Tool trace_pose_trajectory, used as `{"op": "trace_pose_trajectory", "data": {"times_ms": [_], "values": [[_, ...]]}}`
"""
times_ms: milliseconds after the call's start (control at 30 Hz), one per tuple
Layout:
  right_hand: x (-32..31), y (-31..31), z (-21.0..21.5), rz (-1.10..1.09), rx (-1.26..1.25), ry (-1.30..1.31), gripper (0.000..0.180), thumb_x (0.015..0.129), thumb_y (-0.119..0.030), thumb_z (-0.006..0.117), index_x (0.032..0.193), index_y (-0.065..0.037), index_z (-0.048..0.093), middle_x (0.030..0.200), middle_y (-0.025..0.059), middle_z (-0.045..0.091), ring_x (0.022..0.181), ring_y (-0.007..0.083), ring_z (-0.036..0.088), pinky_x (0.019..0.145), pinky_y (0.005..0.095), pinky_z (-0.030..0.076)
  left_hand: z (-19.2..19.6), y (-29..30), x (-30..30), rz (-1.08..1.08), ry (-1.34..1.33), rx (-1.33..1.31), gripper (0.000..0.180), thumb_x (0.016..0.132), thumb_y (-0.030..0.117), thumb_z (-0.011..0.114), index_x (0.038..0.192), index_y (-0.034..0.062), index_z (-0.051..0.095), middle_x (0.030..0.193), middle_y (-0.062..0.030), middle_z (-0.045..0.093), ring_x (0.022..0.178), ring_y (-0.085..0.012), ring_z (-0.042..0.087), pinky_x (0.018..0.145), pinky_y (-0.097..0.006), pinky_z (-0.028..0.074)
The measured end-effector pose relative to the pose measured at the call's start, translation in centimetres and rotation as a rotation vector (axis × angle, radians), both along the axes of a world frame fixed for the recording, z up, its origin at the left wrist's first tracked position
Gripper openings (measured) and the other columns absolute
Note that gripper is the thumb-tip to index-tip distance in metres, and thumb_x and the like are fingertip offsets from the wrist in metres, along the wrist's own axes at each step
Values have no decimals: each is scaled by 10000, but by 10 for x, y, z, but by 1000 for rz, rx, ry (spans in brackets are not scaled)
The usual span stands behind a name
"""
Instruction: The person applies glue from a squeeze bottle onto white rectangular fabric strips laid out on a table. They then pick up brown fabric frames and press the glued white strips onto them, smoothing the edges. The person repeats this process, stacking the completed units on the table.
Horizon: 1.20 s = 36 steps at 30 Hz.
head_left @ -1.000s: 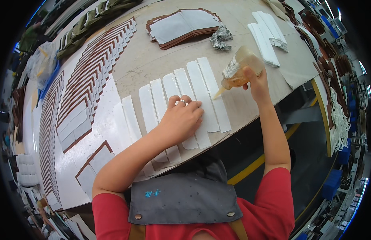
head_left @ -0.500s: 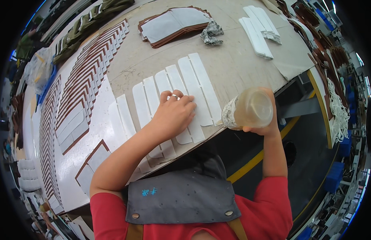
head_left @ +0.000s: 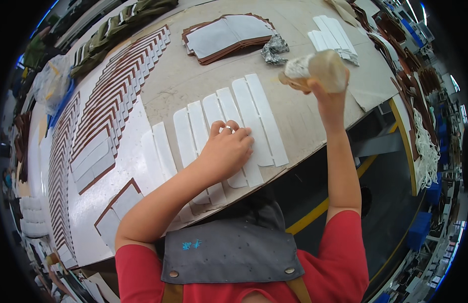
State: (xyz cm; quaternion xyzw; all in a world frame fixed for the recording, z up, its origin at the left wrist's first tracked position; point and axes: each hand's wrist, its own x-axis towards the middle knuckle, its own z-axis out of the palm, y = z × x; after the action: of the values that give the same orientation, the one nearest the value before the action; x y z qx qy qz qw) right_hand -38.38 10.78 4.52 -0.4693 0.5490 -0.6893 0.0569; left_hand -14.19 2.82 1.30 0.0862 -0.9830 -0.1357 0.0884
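Note:
My left hand [head_left: 226, 155], with a ring on one finger, rests on a row of white strips [head_left: 259, 113] laid side by side near the table's front edge. Its fingers are curled in, and the fingertips and anything under them are hidden. My right hand [head_left: 325, 96] is closed around a translucent yellowish squeeze bottle [head_left: 332, 69]. The bottle is tilted in the air above the table's right part, its whitish crusted neck toward the left. Motion blurs its tip.
Overlapping rows of brown-edged white pieces [head_left: 118, 81] cover the left side. Behind lie a stack of brown and white panels [head_left: 229, 35], a crumpled grey lump [head_left: 274, 49] and more white strips [head_left: 332, 35]. White cords [head_left: 426, 144] hang at the right.
My right hand has lifted the bottle away from the table's front edge, farther back over the table. My left hand remains on the strips. The whole view has shifted slightly.

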Motion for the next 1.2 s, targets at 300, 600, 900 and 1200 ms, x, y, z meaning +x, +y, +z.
{"op": "trace_pose_trajectory", "data": {"times_ms": [300, 600, 900, 1200], "values": [[-14, -65, -27, 24, 108, 30, 568, 742, -279, 788, 1084, -44, 399, 936, 92, 608, 704, 114, 608, 539, 231, 513, 1, 0, 0, 7, -28, -4, 213, 835, 175, 581, 1009, 62, 627, 1153, -64, 582, 1077, -261, 503, 960, -449, 285], [-28, -59, -27, -31, 114, -101, 530, 770, -272, 763, 1075, -24, 408, 850, 64, 582, 564, 72, 546, 446, 193, 460, 5, 1, -1, 13, -56, 0, 212, 836, 182, 583, 1004, 62, 630, 1154, -66, 587, 1083, -260, 503, 970, -450, 281], [-25, -21, -23, -1, 174, -233, 459, 781, -291, 750, 1033, -39, 460, 746, 36, 561, 433, 55, 451, 367, 179, 372, 5, 1, -2, 10, -36, -31, 201, 834, 177, 584, 991, 62, 630, 1135, -60, 592, 1063, -259, 508, 960, -450, 296], [-13, 31, -27, 10, 231, -253, 486, 784, -345, 736, 1075, -61, 471, 781, 13, 555, 479, 39, 455, 369, 172, 351, 3, 1, -2, 2, -16, -63, 192, 829, 171, 591, 980, 63, 637, 1126, -53, 593, 1045, -260, 511, 949, -442, 300]]}}
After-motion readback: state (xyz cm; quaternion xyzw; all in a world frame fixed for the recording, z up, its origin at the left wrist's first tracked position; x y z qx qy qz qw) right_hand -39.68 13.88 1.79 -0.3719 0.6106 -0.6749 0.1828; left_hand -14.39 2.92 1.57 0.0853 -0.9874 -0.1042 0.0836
